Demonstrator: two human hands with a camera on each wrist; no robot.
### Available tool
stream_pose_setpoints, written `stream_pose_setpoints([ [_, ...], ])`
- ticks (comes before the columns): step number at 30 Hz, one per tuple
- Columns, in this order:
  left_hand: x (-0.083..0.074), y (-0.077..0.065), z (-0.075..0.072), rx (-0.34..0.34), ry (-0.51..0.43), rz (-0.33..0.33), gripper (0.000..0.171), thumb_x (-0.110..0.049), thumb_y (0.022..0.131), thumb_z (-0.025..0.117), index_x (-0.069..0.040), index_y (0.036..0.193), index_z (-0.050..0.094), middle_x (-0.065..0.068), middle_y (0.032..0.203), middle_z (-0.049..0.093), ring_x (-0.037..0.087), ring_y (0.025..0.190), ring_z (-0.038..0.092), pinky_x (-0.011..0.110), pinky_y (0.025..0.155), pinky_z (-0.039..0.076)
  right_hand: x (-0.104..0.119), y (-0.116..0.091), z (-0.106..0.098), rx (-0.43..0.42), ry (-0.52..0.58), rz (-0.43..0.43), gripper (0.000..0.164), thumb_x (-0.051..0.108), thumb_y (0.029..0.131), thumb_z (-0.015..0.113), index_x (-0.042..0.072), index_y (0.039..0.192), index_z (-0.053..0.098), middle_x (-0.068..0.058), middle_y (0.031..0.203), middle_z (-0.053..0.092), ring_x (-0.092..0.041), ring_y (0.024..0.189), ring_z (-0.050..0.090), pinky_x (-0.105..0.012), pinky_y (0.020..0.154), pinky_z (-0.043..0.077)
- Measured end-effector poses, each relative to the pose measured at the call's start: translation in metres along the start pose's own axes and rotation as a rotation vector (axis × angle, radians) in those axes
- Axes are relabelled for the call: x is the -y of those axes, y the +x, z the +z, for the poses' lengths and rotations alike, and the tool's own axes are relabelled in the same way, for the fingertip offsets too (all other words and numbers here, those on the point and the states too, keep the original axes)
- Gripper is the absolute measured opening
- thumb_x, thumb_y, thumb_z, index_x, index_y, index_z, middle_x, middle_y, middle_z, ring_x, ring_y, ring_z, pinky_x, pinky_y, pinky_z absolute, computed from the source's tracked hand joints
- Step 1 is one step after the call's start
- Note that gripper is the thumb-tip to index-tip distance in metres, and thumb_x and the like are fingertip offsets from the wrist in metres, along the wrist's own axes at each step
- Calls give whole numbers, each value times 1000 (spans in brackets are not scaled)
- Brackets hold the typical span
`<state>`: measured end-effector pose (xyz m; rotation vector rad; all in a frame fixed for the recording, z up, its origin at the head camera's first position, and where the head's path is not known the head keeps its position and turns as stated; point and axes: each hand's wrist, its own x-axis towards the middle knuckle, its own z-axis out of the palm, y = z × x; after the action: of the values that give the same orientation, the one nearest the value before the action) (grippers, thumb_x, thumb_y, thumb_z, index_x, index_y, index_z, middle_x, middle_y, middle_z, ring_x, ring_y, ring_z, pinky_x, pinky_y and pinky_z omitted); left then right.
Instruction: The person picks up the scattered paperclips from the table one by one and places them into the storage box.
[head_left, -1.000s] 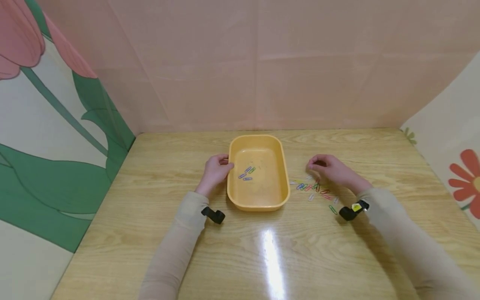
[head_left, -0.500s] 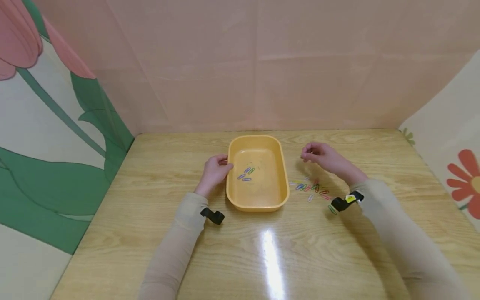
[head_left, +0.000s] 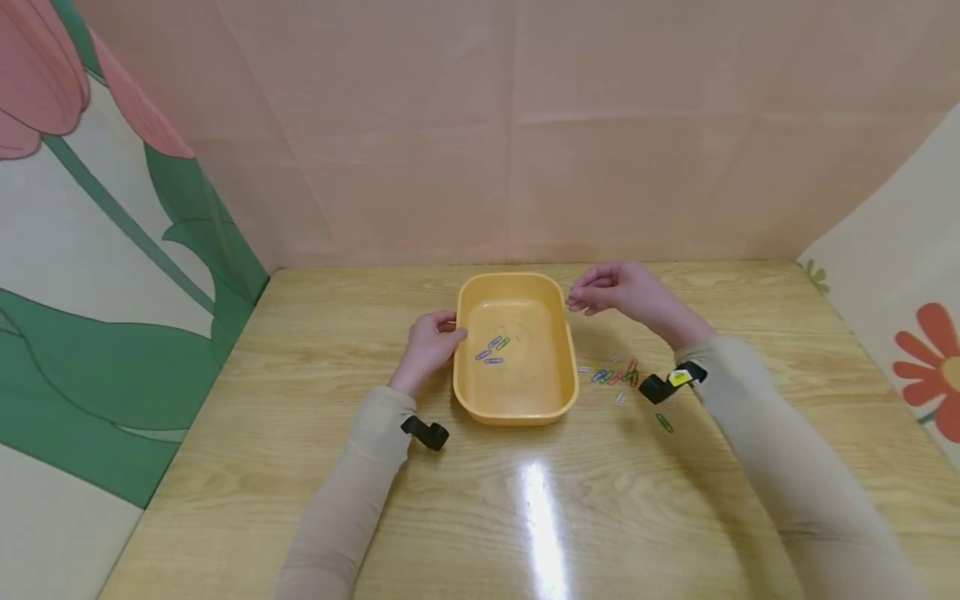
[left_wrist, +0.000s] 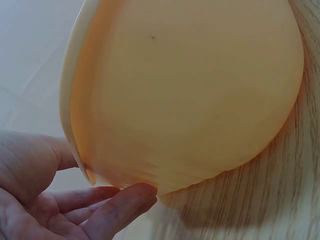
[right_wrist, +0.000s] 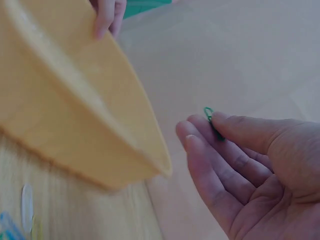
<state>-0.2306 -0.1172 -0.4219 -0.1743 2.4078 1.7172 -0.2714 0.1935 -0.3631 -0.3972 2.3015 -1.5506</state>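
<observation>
A yellow plastic tray (head_left: 517, 408) stands on the wooden table. My left hand (head_left: 427, 350) grips its left rim, the thumb over the edge and the fingers outside, as the left wrist view also shows. Between thumb and fingertips my right hand (right_wrist: 240, 165) pinches a green paper clip (right_wrist: 208, 113). In the head view this right hand (head_left: 633, 298) hovers beside the tray's far right rim. Several paper clips, mostly purplish with a green paper clip (head_left: 503, 343) among them, lie on the tray's floor.
Right of the tray lies a loose cluster of coloured paper clips (head_left: 615, 377) under the right forearm. A single green paper clip (head_left: 664, 422) lies nearer the front. A pinkish cloth backdrop (head_left: 510, 167) rises behind the table (head_left: 337, 300), with flowered cloth at both sides.
My right hand has risen from the loose paper clips and moved left and away from me, to the tray's right rim. The left hand and the tray stay in place.
</observation>
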Motion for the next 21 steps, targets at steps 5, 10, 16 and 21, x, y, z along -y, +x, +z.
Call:
stream_pose_setpoints([
  [5,0,1,0,-3,12,13,36,-9,91,60,0,125,59,14,107,63,26,94,63,29,69,56,16,13,13,119,39,50,29,11,94,61,-11,112,59,-22,105,67,-37,99,64,-41,80,55],
  [10,0,2,0,0,13,14,37,-9,91,61,1,126,58,14,107,63,25,94,63,29,70,56,22,27,32,291,63,69,26,4,95,57,-13,114,58,-25,108,65,-40,104,61,-50,89,48],
  [16,0,3,1,14,7,21,37,-8,91,60,2,127,57,15,108,62,25,95,62,29,72,56,25,38,57,364,6,72,23,0,93,57,-13,111,61,-26,107,66,-35,97,65,-49,87,50],
  [21,-1,3,1,1,18,46,37,-7,91,61,4,126,57,17,107,63,25,93,63,29,70,56,28,47,73,384,-50,92,23,-1,92,57,-14,111,61,-26,103,66,-38,96,65,-50,86,50],
])
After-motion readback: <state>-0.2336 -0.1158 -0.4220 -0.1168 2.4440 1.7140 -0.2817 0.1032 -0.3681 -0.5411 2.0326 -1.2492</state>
